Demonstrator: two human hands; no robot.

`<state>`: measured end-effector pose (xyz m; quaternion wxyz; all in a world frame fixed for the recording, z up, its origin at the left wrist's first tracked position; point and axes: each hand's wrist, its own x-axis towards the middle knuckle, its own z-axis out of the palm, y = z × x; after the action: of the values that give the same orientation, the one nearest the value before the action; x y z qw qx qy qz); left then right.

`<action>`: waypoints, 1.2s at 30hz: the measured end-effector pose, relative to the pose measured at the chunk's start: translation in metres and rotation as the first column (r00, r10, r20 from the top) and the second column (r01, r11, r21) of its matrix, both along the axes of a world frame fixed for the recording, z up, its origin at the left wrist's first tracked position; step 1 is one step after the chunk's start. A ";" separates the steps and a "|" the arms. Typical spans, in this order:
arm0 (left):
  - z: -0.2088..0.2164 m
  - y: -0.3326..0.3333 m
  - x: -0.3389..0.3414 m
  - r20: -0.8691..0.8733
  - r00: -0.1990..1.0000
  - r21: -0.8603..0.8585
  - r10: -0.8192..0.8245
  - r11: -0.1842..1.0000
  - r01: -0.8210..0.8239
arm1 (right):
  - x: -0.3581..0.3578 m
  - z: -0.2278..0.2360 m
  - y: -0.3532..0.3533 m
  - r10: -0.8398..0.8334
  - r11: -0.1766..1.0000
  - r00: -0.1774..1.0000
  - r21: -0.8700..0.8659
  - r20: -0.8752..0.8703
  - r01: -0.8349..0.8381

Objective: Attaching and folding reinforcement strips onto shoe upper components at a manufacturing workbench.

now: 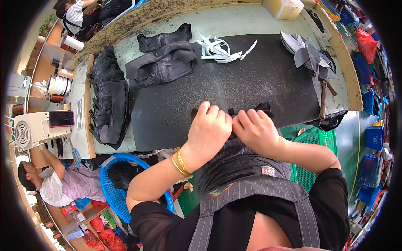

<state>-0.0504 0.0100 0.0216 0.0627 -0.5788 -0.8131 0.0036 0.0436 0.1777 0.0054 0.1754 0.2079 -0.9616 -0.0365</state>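
Note:
At the near edge of a black work mat (251, 83), my left hand (209, 129) and my right hand (256, 130) are side by side, fingers curled and closed. Both grip a black leather-like piece (264, 108), mostly hidden beneath them; only its ends and a little of its middle show. Further back on the mat lie more black shaped pieces (167, 62), partly overlapping. Thin white strips (217, 51) form a loose heap right of those. To the left, a long stack of black pieces (109, 100) stands along the wooden edge.
Grey-white curved pieces (307, 54) and a hammer (323, 98) are at the table's right end. Below the table edge are a blue basket (109, 184) and a green basket (312, 167). Another person (63, 182) sits at the left; a further person (77, 16) is far left.

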 end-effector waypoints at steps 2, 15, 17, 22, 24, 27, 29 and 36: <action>-0.007 -0.003 0.010 -0.159 0.987 0.135 0.005 0.991 0.017 | 0.005 0.000 0.003 -0.114 0.987 0.993 -0.111 0.020 0.115; -0.022 -0.009 -0.004 -0.019 0.997 0.232 -0.073 0.970 0.075 | -0.010 -0.003 0.020 0.132 0.953 0.978 -0.290 0.159 -0.082; -0.020 -0.010 -0.004 0.003 0.997 0.167 -0.078 0.983 0.077 | -0.009 0.002 0.020 0.133 0.967 0.968 -0.241 0.214 -0.080; -0.011 -0.011 0.007 0.208 0.978 0.180 0.006 0.983 -0.044 | -0.012 0.001 0.032 0.179 0.956 0.965 -0.265 0.194 -0.125; -0.013 -0.011 0.005 0.305 0.952 0.193 0.036 0.976 -0.099 | -0.014 0.003 0.040 0.243 0.909 0.938 -0.397 0.248 -0.130; -0.018 -0.014 0.004 0.367 0.926 0.296 -0.089 0.955 -0.026 | -0.011 0.000 0.041 0.238 0.884 0.943 -0.455 0.234 -0.110; -0.018 -0.015 0.003 0.457 0.884 0.341 -0.103 0.938 -0.067 | -0.013 0.002 0.041 0.247 0.885 0.938 -0.451 0.243 -0.116; -0.015 -0.011 -0.011 0.627 0.773 0.262 -0.096 0.961 -0.094 | -0.014 -0.001 0.048 0.264 0.862 0.914 -0.501 0.308 -0.080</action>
<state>-0.0614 -0.0014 0.0066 -0.1344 -0.5317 -0.7782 -0.3059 0.0297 0.2260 0.0041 0.0416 0.2477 -0.9331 0.2573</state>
